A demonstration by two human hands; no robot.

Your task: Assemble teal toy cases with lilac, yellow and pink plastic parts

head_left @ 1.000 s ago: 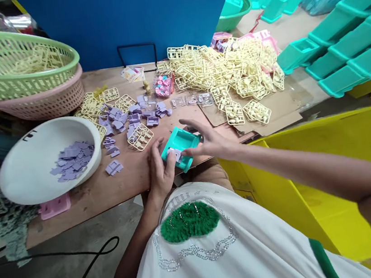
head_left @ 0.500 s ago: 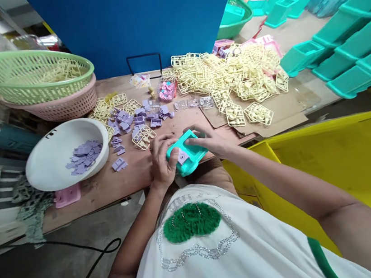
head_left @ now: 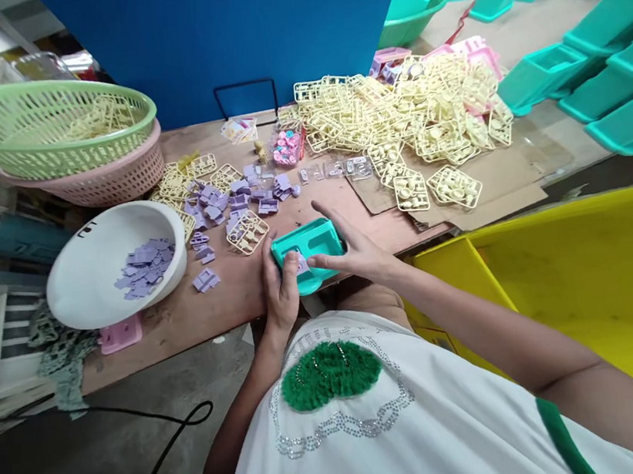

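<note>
A turquoise plastic case (head_left: 315, 228) with recessed compartments is held over the table's front edge, right in front of my body. My left hand (head_left: 280, 290) grips its left side, the thumb pressing on a small light purple piece (head_left: 302, 265) set in the case. At the right side, my right hand (head_left: 362, 253) clasps the case, its thumb reaching in to the purple piece and its index finger stretched past the far corner. Loose purple plastic parts (head_left: 213, 204) and a cream sprue frame (head_left: 247, 232) lie to the left of the case.
A white bowl (head_left: 80, 276) of purple pieces stands at left, below stacked green (head_left: 48, 148) and pink baskets (head_left: 87, 178). Cream sprue frames (head_left: 371, 117) are heaped at the back right. Turquoise cases (head_left: 622, 80) are stacked far right, above a yellow bin (head_left: 588, 263).
The case has turned so that its long side lies more level. My right thumb has moved left onto the purple piece, and my left fingers have slid to the case's side.
</note>
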